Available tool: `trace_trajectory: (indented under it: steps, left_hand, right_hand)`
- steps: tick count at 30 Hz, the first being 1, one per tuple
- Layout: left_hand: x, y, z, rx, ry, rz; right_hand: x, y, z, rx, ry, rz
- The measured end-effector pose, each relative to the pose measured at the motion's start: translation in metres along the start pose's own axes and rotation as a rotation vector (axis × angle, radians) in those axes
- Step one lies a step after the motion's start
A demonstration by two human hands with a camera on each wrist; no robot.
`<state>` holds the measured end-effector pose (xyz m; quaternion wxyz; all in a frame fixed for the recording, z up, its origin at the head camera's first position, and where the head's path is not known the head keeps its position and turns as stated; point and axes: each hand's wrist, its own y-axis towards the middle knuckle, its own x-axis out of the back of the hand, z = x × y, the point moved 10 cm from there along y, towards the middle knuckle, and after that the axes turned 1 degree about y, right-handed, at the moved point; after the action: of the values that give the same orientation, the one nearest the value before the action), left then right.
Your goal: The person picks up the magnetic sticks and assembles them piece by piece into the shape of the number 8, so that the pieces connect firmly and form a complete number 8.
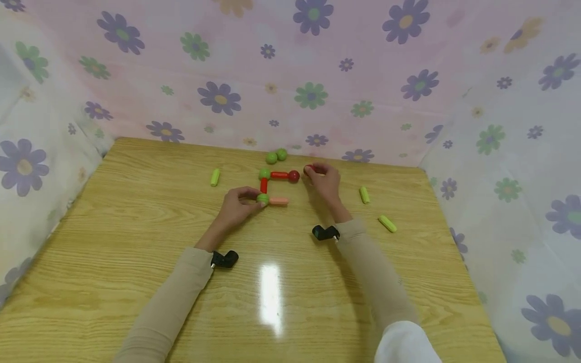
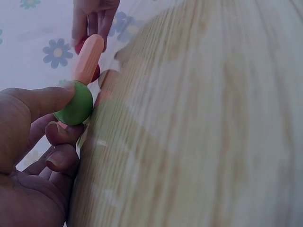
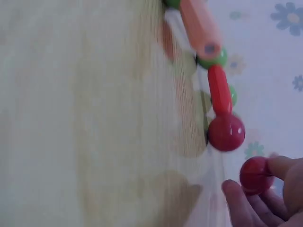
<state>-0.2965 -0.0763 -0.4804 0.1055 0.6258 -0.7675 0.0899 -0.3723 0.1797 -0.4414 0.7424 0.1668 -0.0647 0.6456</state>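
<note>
My left hand (image 1: 236, 207) pinches a green ball (image 2: 78, 106) between thumb and fingers. A salmon-pink stick (image 1: 279, 201) points right from that ball, and a red stick (image 1: 264, 185) runs from it to another green ball (image 1: 265, 174) farther back. From there a second red stick (image 1: 279, 175) leads right to a dark red ball (image 3: 227, 133), forming an angular frame on the table. Just right of that ball, my right hand (image 1: 327, 182) holds a loose red ball (image 3: 256, 175) with thumb and fingertips, a small gap between the two red balls.
Two loose green balls (image 1: 276, 156) sit behind the frame by the flowered cloth (image 1: 272, 65). One yellow-green stick (image 1: 215, 177) lies to the left. To the right are two more, an upper stick (image 1: 364, 195) and a lower stick (image 1: 387, 223). All are on the wooden table (image 1: 136, 242).
</note>
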Motion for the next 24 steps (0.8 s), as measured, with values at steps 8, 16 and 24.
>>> trace_trajectory:
  steps: [8, 16, 24]
  left_hand:
    - [0.001, -0.001, -0.001, -0.002, 0.005, -0.007]
    - [0.001, 0.002, -0.001, -0.006, 0.013, -0.006]
    - [0.001, -0.002, -0.006, -0.004, 0.002, 0.003]
  right_hand:
    - [-0.005, -0.025, 0.002, 0.007, 0.148, -0.073]
    - [-0.014, -0.049, -0.009, -0.116, 0.153, 0.001]
    - [-0.028, -0.068, -0.004, -0.079, 0.03, 0.17]
